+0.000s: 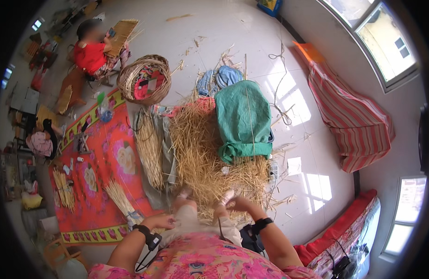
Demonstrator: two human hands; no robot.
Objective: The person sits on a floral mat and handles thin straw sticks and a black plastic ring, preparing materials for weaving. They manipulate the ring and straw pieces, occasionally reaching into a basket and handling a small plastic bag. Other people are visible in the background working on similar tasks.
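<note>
I look down at my knees and feet beside a big loose heap of straw [205, 153] on the floor. My right hand [239, 203] is at the near edge of the heap, fingers pinched on a few straw stalks just above my right foot. My left hand [164, 221] rests by my left knee with curled fingers; what it holds is hidden. Both wrists wear black bands.
A green cloth [244, 118] lies over the heap's far side. A sorted straw bundle [149, 146], a tied bundle [120, 197], a red flowered mat [100, 172] and a woven basket [143, 79] lie left. Another person [91, 56] sits far left. A striped mattress [351, 116] leans right.
</note>
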